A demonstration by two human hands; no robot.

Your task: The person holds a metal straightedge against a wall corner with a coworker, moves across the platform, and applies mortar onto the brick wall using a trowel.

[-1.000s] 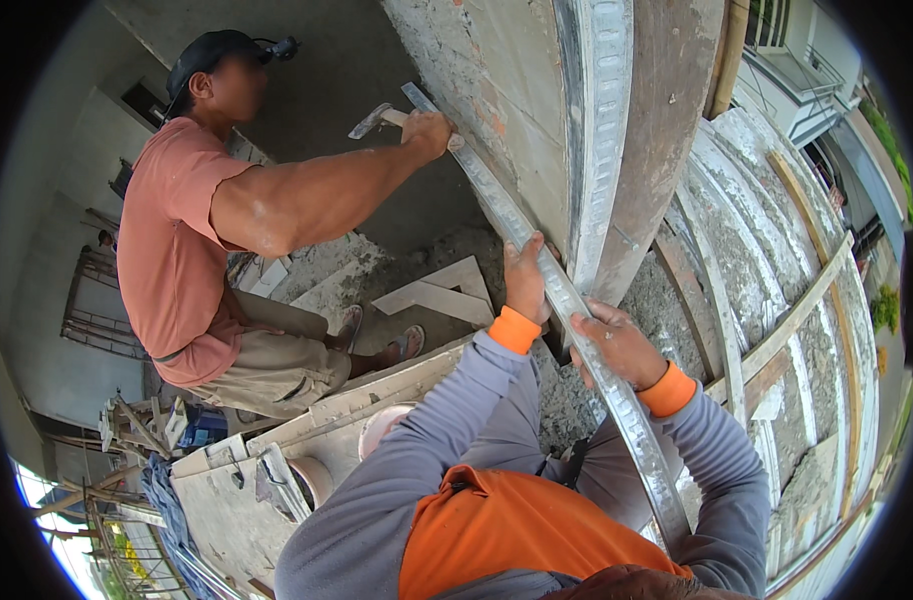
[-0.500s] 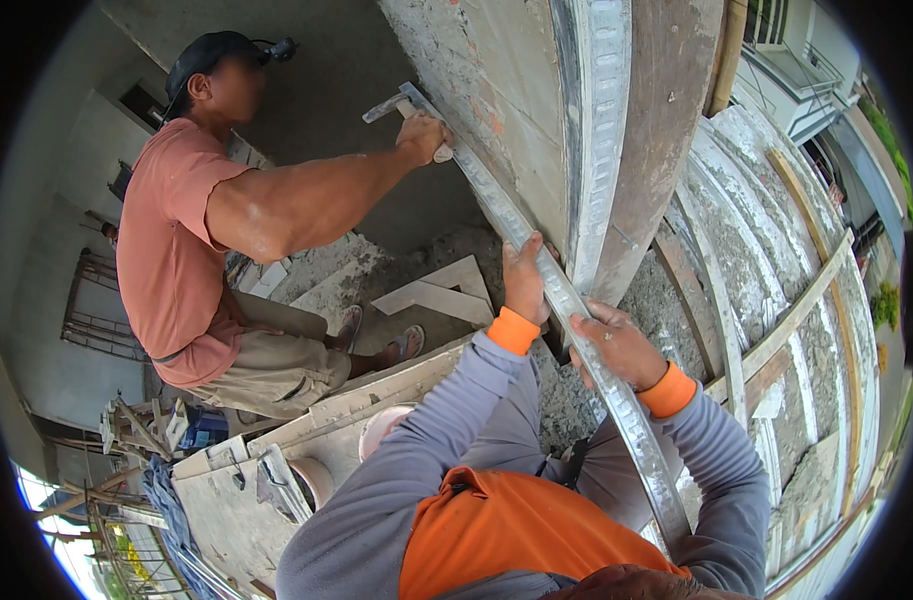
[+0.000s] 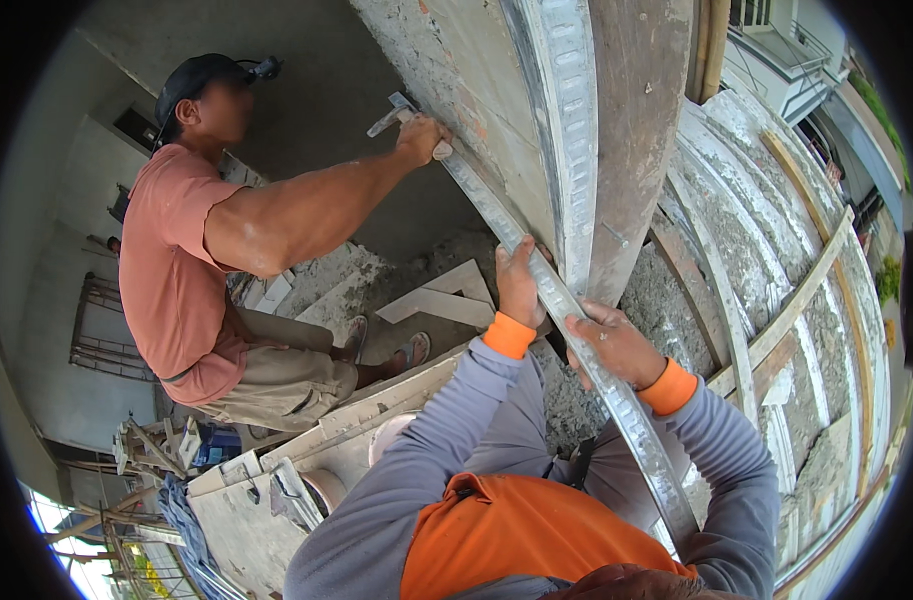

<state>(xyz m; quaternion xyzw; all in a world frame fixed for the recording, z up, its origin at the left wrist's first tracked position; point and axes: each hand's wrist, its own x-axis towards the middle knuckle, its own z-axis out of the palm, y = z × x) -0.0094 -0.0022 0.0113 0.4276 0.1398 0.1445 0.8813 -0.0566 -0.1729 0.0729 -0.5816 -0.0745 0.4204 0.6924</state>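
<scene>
A long, dusty metal channel [image 3: 632,425] with a dimpled face runs slantwise from beside my right forearm up to the far left. My left hand [image 3: 520,285] is closed around its middle, thumb on top. Farther down the same channel, my right hand [image 3: 619,345] grips it, with some fingers hidden beneath. At the far end a co-worker's hand [image 3: 422,138] is closed at the channel with a hammer [image 3: 385,122] in it. A second metal channel [image 3: 574,150] stands upright along the wall edge, just beyond my hands.
A wooden board [image 3: 637,130] with a nail [image 3: 615,235] sticking out flanks the upright channel. The co-worker [image 3: 182,260] stands at left, near an L-shaped board piece [image 3: 437,300]. At right lies a rough, curved concrete surface [image 3: 742,200] crossed by wooden strips [image 3: 792,290].
The view has shifted slightly, so the wall and upright channel sit farther left in the picture. Both my hands keep their hold on the slanting channel, which has barely moved.
</scene>
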